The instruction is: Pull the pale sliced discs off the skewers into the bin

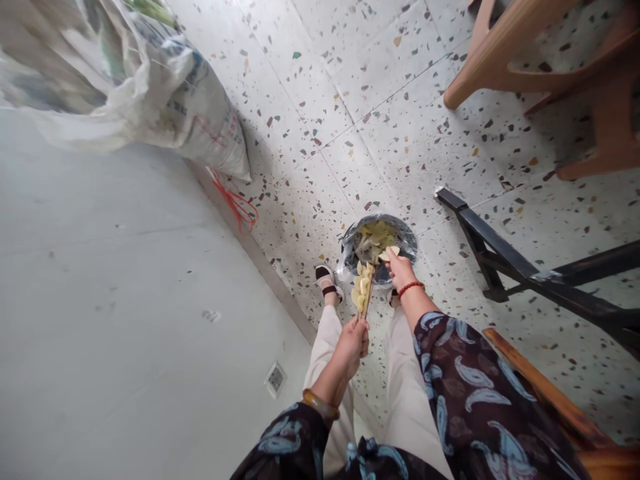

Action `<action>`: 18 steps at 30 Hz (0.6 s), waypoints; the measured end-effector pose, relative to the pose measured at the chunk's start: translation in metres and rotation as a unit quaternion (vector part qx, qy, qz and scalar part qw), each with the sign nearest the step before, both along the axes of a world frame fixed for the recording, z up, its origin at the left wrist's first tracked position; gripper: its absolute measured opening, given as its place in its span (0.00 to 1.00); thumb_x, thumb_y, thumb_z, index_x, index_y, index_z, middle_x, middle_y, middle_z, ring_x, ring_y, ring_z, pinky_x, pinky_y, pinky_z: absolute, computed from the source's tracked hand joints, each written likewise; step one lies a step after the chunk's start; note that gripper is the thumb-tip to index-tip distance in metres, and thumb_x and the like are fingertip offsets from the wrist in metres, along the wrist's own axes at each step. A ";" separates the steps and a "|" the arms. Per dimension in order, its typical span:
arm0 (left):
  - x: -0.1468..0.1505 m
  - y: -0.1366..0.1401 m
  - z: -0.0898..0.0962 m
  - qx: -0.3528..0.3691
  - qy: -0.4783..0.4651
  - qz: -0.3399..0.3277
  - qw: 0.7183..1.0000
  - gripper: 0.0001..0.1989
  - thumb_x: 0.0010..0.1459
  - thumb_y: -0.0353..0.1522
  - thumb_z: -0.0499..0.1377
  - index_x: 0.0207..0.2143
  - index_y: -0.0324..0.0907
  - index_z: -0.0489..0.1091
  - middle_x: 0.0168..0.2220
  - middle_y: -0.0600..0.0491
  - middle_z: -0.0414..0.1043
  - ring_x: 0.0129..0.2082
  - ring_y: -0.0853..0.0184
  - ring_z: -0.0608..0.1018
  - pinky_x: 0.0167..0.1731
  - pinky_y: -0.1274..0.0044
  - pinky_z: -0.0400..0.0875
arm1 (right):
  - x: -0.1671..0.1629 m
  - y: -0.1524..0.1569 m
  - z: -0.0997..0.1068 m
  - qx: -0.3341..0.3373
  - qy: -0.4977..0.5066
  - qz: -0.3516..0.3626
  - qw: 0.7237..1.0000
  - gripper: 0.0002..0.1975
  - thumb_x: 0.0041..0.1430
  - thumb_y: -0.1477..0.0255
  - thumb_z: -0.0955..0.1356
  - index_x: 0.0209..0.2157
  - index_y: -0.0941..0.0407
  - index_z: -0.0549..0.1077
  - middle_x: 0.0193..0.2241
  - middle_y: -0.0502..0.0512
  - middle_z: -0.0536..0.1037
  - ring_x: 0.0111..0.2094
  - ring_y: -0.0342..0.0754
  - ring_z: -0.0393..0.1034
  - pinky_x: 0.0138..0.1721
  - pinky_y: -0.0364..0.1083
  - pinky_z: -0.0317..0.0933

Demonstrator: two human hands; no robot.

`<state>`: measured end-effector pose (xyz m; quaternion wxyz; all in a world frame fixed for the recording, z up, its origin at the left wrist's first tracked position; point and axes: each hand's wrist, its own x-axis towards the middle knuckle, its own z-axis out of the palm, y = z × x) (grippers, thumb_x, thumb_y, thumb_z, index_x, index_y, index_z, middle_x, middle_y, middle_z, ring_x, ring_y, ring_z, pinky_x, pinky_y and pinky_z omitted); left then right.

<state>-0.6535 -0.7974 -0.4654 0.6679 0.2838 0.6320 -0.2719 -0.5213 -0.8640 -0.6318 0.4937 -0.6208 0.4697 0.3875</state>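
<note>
Left hand: your left hand (353, 345) is closed around the near end of a wooden board (365, 295), tilting it down toward the bin.
Right hand: your right hand (400, 269) pinches a pale peel scrap (389, 253) at the bin's rim.
Scraps: yellowish peelings (361, 287) lie on the board, between your hands.
Bin: the plastic-lined bin (379, 245) stands on the speckled floor (400, 120), just beyond both hands.

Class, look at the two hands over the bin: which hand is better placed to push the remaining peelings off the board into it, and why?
Probably the right hand: it is at the board's lower end above the bin, already holding a peeling. The left hand grips the board's near end.
</note>
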 end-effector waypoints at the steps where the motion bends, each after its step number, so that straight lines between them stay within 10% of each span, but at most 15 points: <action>1: 0.002 0.002 -0.001 -0.006 -0.007 0.006 1.000 0.18 0.51 0.46 0.58 0.27 0.44 0.56 0.14 0.67 0.46 0.11 0.80 0.45 0.13 0.82 0.36 | 0.001 -0.006 0.005 0.004 0.006 0.003 1.000 0.12 0.48 0.64 0.72 0.25 0.60 0.74 0.19 0.49 0.74 0.20 0.39 0.62 0.18 0.39 0.50; 10: 0.024 0.001 -0.009 -0.057 -0.065 0.045 0.995 0.20 0.50 0.48 0.60 0.28 0.44 0.55 0.14 0.68 0.42 0.11 0.80 0.43 0.13 0.83 0.35 | -0.059 -0.021 0.083 0.160 0.094 -0.006 0.983 0.14 0.47 0.62 0.72 0.29 0.59 0.76 0.23 0.52 0.78 0.24 0.43 0.69 0.21 0.39 0.54; 18: 0.027 -0.003 -0.001 -0.130 -0.081 0.117 0.981 0.19 0.53 0.43 0.61 0.27 0.44 0.54 0.14 0.67 0.39 0.12 0.80 0.41 0.13 0.84 0.35 | -0.065 -0.007 0.084 0.256 0.130 -0.118 0.951 0.17 0.57 0.55 0.66 0.34 0.56 0.74 0.25 0.53 0.79 0.26 0.46 0.73 0.25 0.42 0.66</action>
